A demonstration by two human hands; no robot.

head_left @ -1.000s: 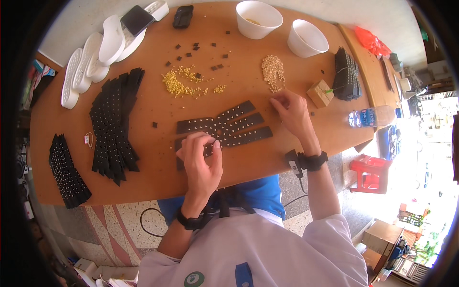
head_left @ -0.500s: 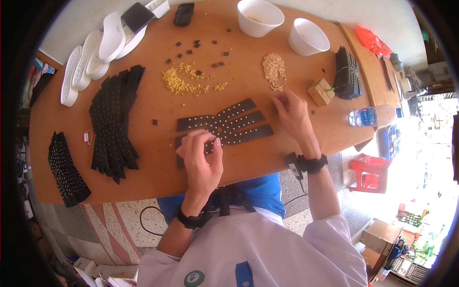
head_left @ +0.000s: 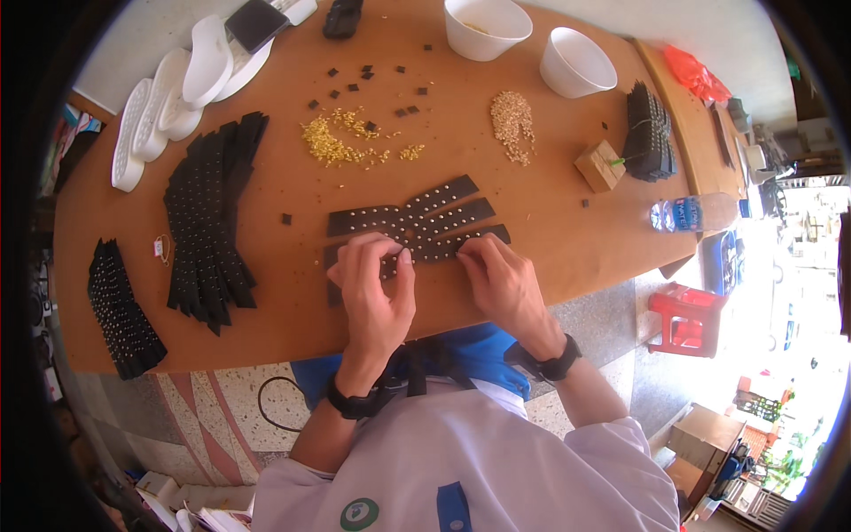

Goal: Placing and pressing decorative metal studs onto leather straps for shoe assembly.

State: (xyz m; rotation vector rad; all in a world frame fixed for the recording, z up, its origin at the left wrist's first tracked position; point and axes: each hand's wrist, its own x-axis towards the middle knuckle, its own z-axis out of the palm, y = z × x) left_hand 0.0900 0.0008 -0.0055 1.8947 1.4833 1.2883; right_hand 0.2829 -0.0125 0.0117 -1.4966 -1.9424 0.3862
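Observation:
A black strap piece with spreading strips and rows of pale studs (head_left: pixel 443 213) lies on the brown table before me. My left hand (head_left: pixel 377 279) rests over its lower left part, thumb and fingers pinched together near a stud row; whatever is between the tips is too small to see. At the lower right strip, my right hand (head_left: pixel 505 279) also holds a pinch, its fingertips at the strip's edge and their contents hidden. Beyond the strap lie a pile of small gold pieces (head_left: pixel 332 146) and a pile of copper-coloured pieces (head_left: pixel 512 124).
Stacks of studded black straps (head_left: pixel 213 222) lie left, with a smaller stack (head_left: pixel 124 310) nearer. White shoe soles (head_left: pixel 160 102) line the back left. Two white bowls (head_left: pixel 486 35) stand behind. Rightward are a wooden block (head_left: pixel 600 166), another strap bundle (head_left: pixel 650 133) and a plastic bottle (head_left: pixel 696 214).
My right hand has moved left and nearer, from beside the copper-coloured pile to the strap's lower right strip. My left hand stays in almost the same place.

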